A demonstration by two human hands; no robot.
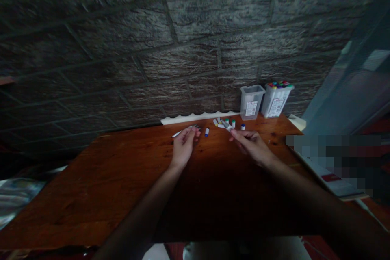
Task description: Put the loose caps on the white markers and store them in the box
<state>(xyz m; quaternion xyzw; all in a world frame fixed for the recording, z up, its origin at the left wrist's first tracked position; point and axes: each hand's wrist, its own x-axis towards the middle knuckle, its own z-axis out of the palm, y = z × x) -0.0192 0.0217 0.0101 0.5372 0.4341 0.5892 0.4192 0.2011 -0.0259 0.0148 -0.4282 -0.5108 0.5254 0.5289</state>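
My right hand is closed around a white marker-like piece, its greyish end pointing up and left. Thumb and fingers of my left hand are pinched together; a small dark grey bit shows at the fingertips, too dim to name. Just behind that hand lies a slim white pen-like marker, partly hidden by the fingers. Between the hands a white cap with a blue end rests on the table. Several short white caps with yellow and green ends lie beyond my right hand, along with another blue-ended cap.
A clear plastic bin stands at the back right, beside a second bin full of colourful markers. A wavy white strip runs along the stone wall. The wooden table ends near my body.
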